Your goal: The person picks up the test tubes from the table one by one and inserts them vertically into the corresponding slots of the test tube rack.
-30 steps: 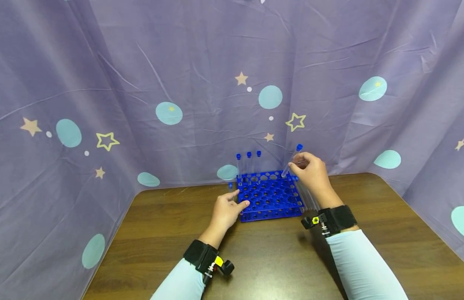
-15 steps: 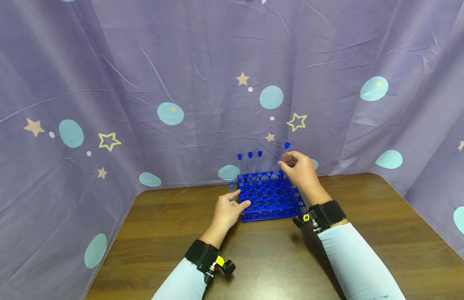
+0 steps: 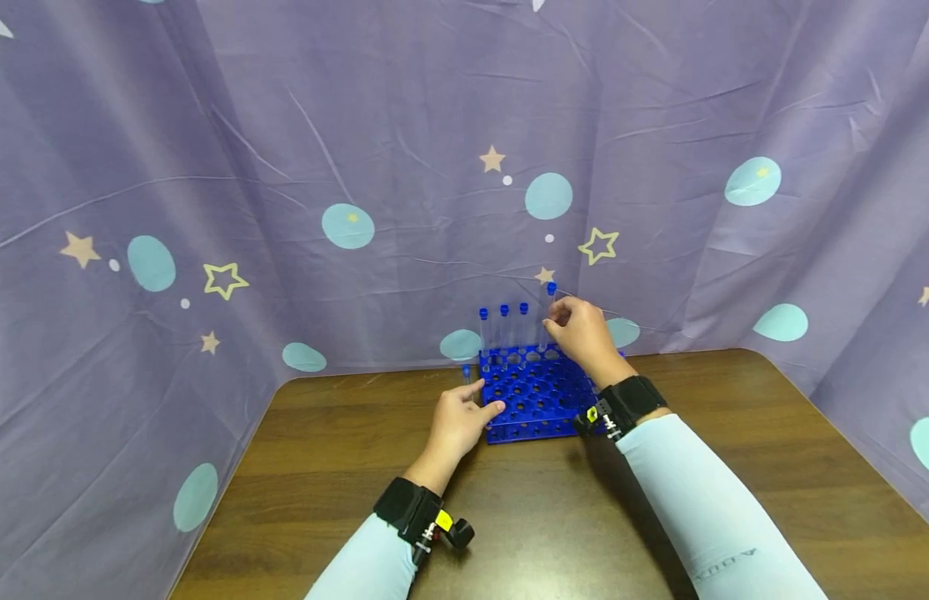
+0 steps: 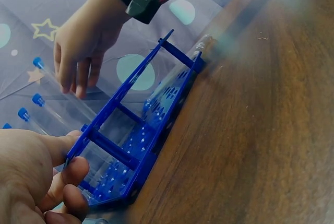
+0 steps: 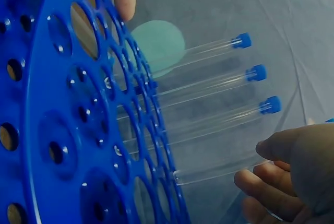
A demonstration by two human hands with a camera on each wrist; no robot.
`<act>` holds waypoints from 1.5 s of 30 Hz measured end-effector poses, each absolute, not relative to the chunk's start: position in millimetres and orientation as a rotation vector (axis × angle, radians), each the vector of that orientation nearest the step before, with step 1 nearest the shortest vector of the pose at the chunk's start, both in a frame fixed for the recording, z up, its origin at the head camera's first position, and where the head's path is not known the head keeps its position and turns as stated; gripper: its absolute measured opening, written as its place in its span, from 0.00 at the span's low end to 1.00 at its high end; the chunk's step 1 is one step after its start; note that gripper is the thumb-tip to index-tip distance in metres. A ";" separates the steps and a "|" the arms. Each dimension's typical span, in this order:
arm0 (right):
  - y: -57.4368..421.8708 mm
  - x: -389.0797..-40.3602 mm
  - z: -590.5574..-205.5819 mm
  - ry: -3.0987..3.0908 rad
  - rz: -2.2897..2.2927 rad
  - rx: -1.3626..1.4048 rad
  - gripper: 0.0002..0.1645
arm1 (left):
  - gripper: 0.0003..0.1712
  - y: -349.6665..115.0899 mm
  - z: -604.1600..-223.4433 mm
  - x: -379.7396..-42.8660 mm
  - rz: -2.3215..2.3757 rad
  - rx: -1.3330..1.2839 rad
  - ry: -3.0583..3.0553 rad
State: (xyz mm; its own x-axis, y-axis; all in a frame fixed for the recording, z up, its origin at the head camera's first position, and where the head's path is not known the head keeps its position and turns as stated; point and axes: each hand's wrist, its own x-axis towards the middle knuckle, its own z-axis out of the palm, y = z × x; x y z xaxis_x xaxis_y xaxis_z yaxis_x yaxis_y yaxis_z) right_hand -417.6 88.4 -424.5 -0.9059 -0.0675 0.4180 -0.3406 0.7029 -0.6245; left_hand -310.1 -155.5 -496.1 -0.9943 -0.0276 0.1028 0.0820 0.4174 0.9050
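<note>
In my head view a purple curtain fills the top and sides, and a brown wooden table takes the lower part. The blue rack sits on it, just right of centre.

Progress, my reading: three capped tubes stand upright in the back row, at its left end, and a fourth is in hand, apparently not fully seated. Many holes nearer the bottom of the frame look unfilled. Outside the rack, a loose tube shows beside its left end; clear tube ends appear in the upper middle of my left wrist view, count unclear. I log these as left to do.

Pose: the left hand reaches in from lower left and clamps the rack's left edge between thumb and curled fingers; I take it as steadying. The right hand comes from lower right, well apart from the left, fingers angled down, pinching the held tube.

That tube is near upright, blue cap uppermost, lower end at the back row, right of the three. Cannot tell whether its tip has entered a hole.
</note>
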 end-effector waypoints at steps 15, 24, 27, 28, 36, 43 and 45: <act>84.6 -429.6 -444.1 -2.693 0.962 0.311 0.10 | 0.36 -155.0 -495.6 -311.0 -1.657 -0.029 -2.558; 86.0 -431.7 -447.8 -2.710 0.932 0.341 0.09 | 0.36 -155.0 -494.3 -310.3 -1.653 -0.027 -2.558; 86.1 -431.4 -448.7 -2.725 0.921 0.335 0.08 | 0.36 -154.6 -493.3 -309.7 -1.659 -0.021 -2.564; 86.2 -431.1 -449.4 -2.734 0.918 0.334 0.08 | 0.36 -154.4 -493.2 -309.5 -1.660 -0.019 -2.566; 86.9 -429.9 -450.4 -2.772 0.971 0.306 0.11 | 0.36 -154.2 -495.0 -309.8 -1.647 -0.001 -2.577; 96.5 -424.8 -446.0 -2.773 1.063 0.275 0.15 | 0.36 -154.3 -495.8 -310.3 -1.648 -0.002 -2.579; 102.2 -422.2 -445.9 -2.774 1.078 0.274 0.15 | 0.36 -154.3 -495.5 -310.1 -1.661 -0.008 -2.572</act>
State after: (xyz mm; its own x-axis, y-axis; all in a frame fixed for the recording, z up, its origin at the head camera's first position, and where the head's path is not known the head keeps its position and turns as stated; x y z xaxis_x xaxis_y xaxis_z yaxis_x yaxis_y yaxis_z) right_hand -422.2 102.2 -445.9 -0.9716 -0.1143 0.2071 -0.2241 0.7245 -0.6518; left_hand -310.1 -154.3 -495.5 -0.9968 -0.0385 0.0697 0.0477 0.4123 0.9098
